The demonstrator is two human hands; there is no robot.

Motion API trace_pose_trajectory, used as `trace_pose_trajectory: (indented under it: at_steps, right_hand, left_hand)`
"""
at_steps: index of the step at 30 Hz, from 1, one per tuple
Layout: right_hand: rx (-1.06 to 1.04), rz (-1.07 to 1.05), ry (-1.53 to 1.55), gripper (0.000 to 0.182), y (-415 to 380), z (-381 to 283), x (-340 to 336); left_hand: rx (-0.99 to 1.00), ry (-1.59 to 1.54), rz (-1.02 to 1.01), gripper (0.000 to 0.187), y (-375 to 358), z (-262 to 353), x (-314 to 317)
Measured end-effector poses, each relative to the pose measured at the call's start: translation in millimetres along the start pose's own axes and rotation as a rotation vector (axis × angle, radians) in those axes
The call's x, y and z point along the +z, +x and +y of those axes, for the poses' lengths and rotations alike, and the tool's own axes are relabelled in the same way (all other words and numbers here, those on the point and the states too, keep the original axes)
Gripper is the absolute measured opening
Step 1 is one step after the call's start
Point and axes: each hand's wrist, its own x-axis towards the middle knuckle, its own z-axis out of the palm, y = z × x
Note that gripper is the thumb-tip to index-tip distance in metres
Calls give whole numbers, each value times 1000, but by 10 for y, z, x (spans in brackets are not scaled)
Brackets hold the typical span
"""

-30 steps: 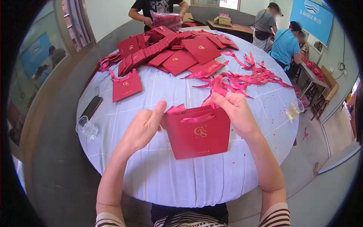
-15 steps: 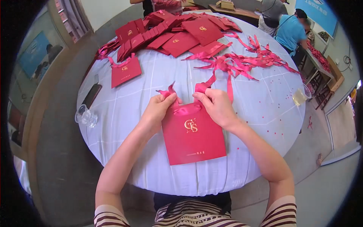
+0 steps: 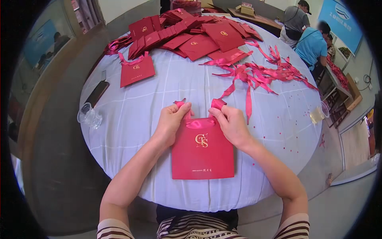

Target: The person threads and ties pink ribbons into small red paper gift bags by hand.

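A red paper bag (image 3: 203, 159) with gold lettering lies flat near the table's front edge. Pink ribbon (image 3: 201, 124) runs across its top edge, its two ends rising at the left and right corners. My left hand (image 3: 174, 121) pinches the left end between thumb and fingers, and my right hand (image 3: 231, 123) pinches the right end. Both hands rest at the bag's top corners, a small gap apart. Farther back on the left lies another red bag (image 3: 137, 73) with a pink ribbon at its top.
Red bags are piled (image 3: 195, 44) at the back of the round table (image 3: 159, 99). Loose pink ribbons (image 3: 262, 75) spread at the right rear. A phone (image 3: 97, 93) and plastic cup (image 3: 90, 116) lie left, another cup (image 3: 318, 114) right. People (image 3: 312, 44) are beyond the table.
The bag has straightened and shifted slightly toward me, with both hands still on its ribbon ends. The loose ribbon near my right hand now lies clear of it. The view has turned slightly.
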Motion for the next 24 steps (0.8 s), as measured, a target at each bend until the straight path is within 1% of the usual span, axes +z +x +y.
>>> trace_pose_trajectory:
  at_steps: [3,4,5,6,7,9,10,11,13,14,15,17,18,19,21,22,24]
  right_hand:
    - [-15,-12,-61,30,-4,20,13]
    - [-19,-16,-66,30,17,35,-9]
    - [-10,-45,-197,28,35,61,-50]
    - [0,-76,-331,27,49,71,-98]
    - [-3,-83,-343,27,72,54,-169]
    - [-129,200,-474,20,131,-86,-311]
    - [-141,201,-428,16,161,-183,-336]
    - [-153,201,-431,16,217,-192,-303]
    - [-236,-46,-230,16,351,-238,-202]
    - [-170,-144,-214,18,412,-308,-149]
    - [-174,-147,-217,18,481,-322,-97]
    - [-27,-371,-195,26,607,-301,7]
    - [112,-486,-135,27,646,-322,20]
    - [118,-500,-141,27,659,-302,30]
    - [224,-573,134,24,664,-258,41]
    - [233,-581,132,24,657,-271,28]
    - [357,-538,240,19,632,-327,-39]
  left_hand:
    - [28,-5,-8,28,-3,-11,13]
    - [105,49,-2,29,14,-52,6]
    - [178,102,4,30,18,-84,-1]
    - [207,128,-15,32,0,-94,-2]
    - [207,113,-14,32,-14,-90,9]
    - [190,186,-53,30,-38,-69,33]
    - [178,184,-83,30,-42,-68,39]
    - [188,178,-79,30,-77,-47,65]
    - [143,228,-132,28,-170,16,113]
    - [141,242,-176,29,-143,-24,91]
    - [145,237,-174,29,-147,-25,86]
    - [232,265,-227,37,-164,-46,87]
    - [221,293,-240,40,-182,-22,82]
    - [212,279,-234,40,-176,-22,79]
    - [171,315,-352,41,-156,-23,62]
    - [162,307,-350,41,-163,-17,48]
    - [244,245,-440,45,-185,17,45]
